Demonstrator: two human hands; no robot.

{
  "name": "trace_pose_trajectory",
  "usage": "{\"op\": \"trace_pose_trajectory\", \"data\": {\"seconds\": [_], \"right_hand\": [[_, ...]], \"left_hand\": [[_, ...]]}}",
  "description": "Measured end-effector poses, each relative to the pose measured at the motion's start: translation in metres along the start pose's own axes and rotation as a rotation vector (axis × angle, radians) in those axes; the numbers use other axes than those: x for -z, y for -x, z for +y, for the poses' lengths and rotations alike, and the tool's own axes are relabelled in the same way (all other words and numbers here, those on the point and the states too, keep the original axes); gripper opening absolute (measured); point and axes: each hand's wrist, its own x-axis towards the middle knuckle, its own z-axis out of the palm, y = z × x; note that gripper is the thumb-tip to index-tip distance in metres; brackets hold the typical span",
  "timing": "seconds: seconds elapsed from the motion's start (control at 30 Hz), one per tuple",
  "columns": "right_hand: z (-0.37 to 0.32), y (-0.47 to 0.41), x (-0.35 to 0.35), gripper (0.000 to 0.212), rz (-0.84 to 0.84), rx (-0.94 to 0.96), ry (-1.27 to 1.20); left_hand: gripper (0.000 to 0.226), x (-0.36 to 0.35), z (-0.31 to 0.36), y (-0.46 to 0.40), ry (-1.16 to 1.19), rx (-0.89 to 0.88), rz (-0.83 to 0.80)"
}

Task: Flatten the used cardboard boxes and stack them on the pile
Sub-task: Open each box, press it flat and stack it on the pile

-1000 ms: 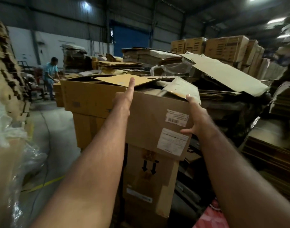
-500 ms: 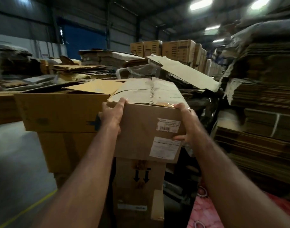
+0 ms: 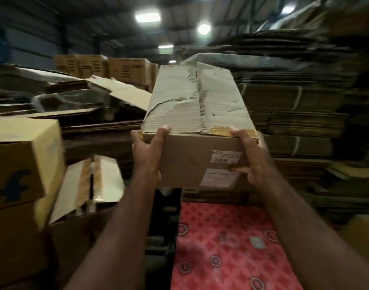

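Box (image 3: 197,130) up in the air, carried at chest height over a red patterned mat (image 3: 225,248)! Left hand (image 3: 147,152) grasps the near left corner, fingers curled over the top edge; right hand (image 3: 249,159) grasps the near right corner, thumb on the front face. A two-handed grip at opposite corners likely keeps it level while it's still unflattened. Top flaps torn, tape peeling. Two white labels with a barcode face us, print too small to read. Flattened pile (image 3: 294,114) waits just behind. Left, a yellow carton (image 3: 22,162) shows a blue "f".
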Motion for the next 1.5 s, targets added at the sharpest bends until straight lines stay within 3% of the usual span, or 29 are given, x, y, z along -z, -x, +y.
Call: {"op": "trace_pose_trajectory", "data": {"seconds": [0.23, 0.43, 0.67, 0.83, 0.97, 1.2, 1.37, 1.5], "right_hand": [[0.025, -0.001, 0.165, 0.071, 0.283, -0.036, 0.090], [0.088, -0.009, 0.286, 0.063, 0.343, -0.178, 0.104], [0.188, -0.026, 0.397, 0.066, 0.283, -0.357, 0.136], [0.243, -0.034, 0.444, 0.052, 0.189, -0.463, 0.151], [0.282, -0.032, 0.468, 0.054, 0.159, -0.495, 0.162], [0.296, -0.059, 0.475, 0.060, 0.123, -0.483, 0.140], [0.303, -0.066, 0.476, 0.059, 0.131, -0.462, 0.114], [0.310, -0.065, 0.480, 0.067, 0.118, -0.455, 0.105]], "left_hand": [[0.061, -0.127, -0.093, 0.089, 0.072, 0.191, -0.208], [0.062, -0.199, -0.186, 0.167, -0.026, 0.281, -0.202], [0.057, -0.239, -0.293, 0.257, -0.135, 0.403, -0.132], [0.049, -0.242, -0.348, 0.301, -0.245, 0.554, -0.145], [0.072, -0.243, -0.381, 0.318, -0.508, 0.490, -0.204], [0.112, -0.261, -0.397, 0.294, -0.582, 0.563, -0.254], [0.088, -0.270, -0.394, 0.291, -0.621, 0.589, -0.204], [0.097, -0.270, -0.399, 0.295, -0.589, 0.579, -0.166]]}}
